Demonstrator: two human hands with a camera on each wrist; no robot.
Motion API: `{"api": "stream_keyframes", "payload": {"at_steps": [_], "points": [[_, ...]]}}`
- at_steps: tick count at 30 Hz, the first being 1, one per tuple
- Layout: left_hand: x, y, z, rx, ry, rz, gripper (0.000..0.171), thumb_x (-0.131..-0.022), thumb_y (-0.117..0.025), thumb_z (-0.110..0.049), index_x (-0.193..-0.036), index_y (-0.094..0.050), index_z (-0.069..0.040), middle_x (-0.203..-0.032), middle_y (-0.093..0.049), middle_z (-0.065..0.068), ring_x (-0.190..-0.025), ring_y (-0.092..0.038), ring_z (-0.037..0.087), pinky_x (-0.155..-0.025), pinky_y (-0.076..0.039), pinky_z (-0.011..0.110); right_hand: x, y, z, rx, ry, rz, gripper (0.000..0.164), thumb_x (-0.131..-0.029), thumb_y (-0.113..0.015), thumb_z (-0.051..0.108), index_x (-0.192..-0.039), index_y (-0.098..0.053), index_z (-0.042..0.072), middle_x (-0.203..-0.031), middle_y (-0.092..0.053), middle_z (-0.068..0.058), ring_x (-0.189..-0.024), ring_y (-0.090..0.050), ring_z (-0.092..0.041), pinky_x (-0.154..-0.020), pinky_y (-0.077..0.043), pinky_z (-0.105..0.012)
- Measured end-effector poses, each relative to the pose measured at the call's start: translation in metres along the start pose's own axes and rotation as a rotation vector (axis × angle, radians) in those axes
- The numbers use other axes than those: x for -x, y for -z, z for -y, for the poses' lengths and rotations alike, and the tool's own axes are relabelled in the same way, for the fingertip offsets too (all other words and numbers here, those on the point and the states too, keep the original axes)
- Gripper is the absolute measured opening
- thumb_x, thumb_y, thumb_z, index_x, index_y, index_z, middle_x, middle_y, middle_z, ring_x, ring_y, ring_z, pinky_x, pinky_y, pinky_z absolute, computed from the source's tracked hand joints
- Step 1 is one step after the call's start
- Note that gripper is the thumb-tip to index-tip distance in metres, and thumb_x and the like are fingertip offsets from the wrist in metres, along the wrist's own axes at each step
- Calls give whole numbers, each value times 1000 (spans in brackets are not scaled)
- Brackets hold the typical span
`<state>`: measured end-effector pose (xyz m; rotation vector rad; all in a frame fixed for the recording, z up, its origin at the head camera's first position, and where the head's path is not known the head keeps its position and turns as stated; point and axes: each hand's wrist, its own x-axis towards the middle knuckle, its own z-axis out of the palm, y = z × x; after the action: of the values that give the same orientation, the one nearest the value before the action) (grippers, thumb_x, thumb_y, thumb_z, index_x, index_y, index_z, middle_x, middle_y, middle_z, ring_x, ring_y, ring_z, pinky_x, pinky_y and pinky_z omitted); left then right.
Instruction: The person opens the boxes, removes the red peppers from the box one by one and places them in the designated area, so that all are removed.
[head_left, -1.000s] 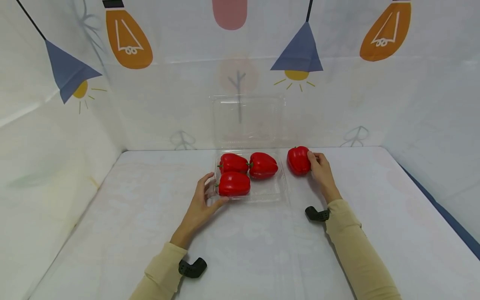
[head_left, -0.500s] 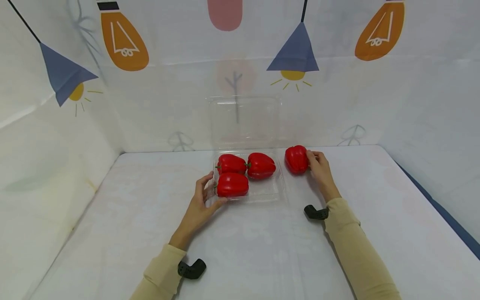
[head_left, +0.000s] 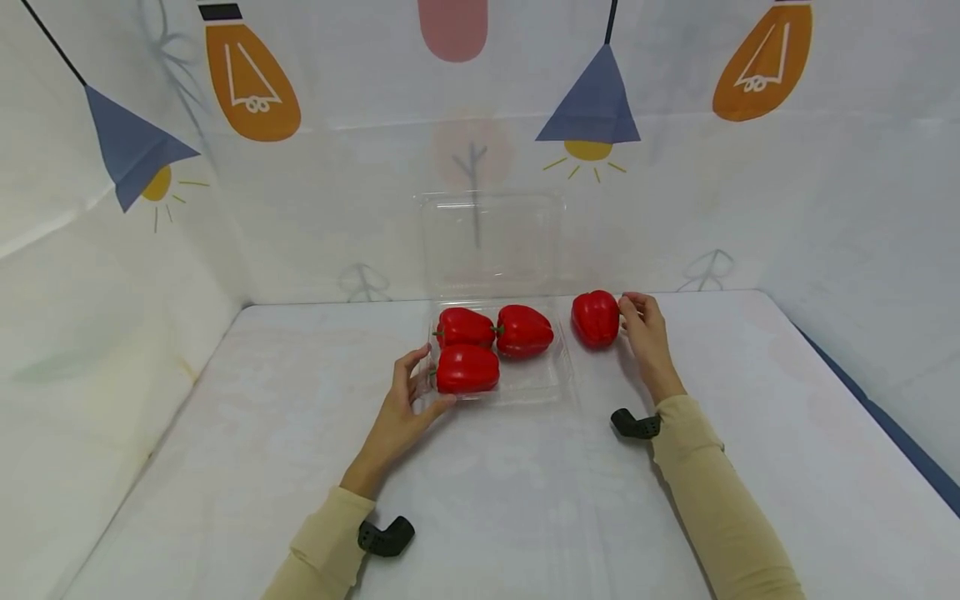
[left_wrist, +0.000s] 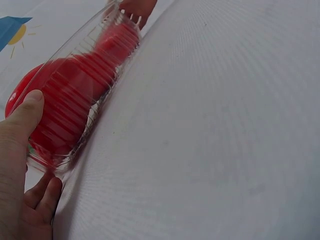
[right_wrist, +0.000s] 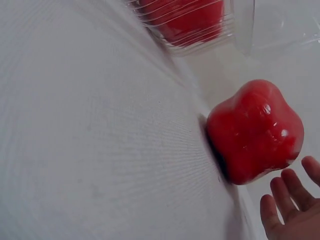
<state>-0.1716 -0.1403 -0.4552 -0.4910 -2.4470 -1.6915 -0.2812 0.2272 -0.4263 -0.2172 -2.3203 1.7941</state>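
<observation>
A clear plastic clamshell container (head_left: 534, 383) stands at the back middle of the table, with three red bell peppers inside: one back left (head_left: 465, 326), one at right (head_left: 525, 332), one front left (head_left: 467, 369). My left hand (head_left: 400, 421) holds its front left corner; in the left wrist view the thumb (left_wrist: 31, 107) lies against the ribbed wall and fingers reach the lower corner. Right of the container a fourth bell pepper (head_left: 596, 320) sits on the table. Beside it is my right hand (head_left: 647, 340), fingers spread and loosely bent, a small gap from the pepper in the right wrist view.
The container's transparent lid (head_left: 491, 242) stands upright behind it, against the patterned fabric backdrop (head_left: 360, 200). White cloth covers the table (head_left: 480, 500). Fabric walls rise at left and right. A black wrist camera (head_left: 386, 537) sits on the left forearm, another (head_left: 635, 424) on the right.
My right hand, earlier holding the loose bell pepper, has let go and drawn slightly right. The pepper rests on the table in nearly the same place. The left hand stays at the container.
</observation>
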Motion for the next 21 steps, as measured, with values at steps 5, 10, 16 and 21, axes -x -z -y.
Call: {"api": "stream_keyframes", "payload": {"at_steps": [5, 10, 16, 21], "points": [[-1, -1, 6, -5, 13, -1, 84, -81, -75, -25, -144, -19, -21, -153, -27, 1, -135, -42, 27, -104, -43, 37, 1, 0, 4, -14, 56, -51, 45, -99, -45, 37, -133, -44, 8, -125, -49, -3, -111, -45, -12, -95, -38, -25], [-1, -1, 6, -32, 15, 1, 83, -82, -74, -21, -144, -18, -15, -152, -27, 8, -132, -44, 32, -102, -44, 43, 3, 1, 12, -31, 135, -58, 42, -98, -47, 34, -131, -47, 8, -127, -51, -6, -117, -46, -12, -107, -36, -33], [-1, -1, 6, -28, -14, -7, 82, -82, -73, -14, -144, -19, -9, -151, -27, 15, -130, -45, 39, -101, -44, 48, 8, 0, 27, -68, 218, -5, 40, -98, -49, 29, -131, -46, 5, -130, -51, -12, -116, -49, -7, -111, -37, -32], [0, 0, 8, -17, 4, -8, 82, -81, -75, -19, -143, -21, -17, -151, -29, 4, -130, -47, 30, -102, -45, 42, 14, -3, 36, -63, 261, 43, 40, -98, -49, 26, -131, -46, 3, -131, -50, -14, -112, -49, -2, -107, -40, -24]]}}
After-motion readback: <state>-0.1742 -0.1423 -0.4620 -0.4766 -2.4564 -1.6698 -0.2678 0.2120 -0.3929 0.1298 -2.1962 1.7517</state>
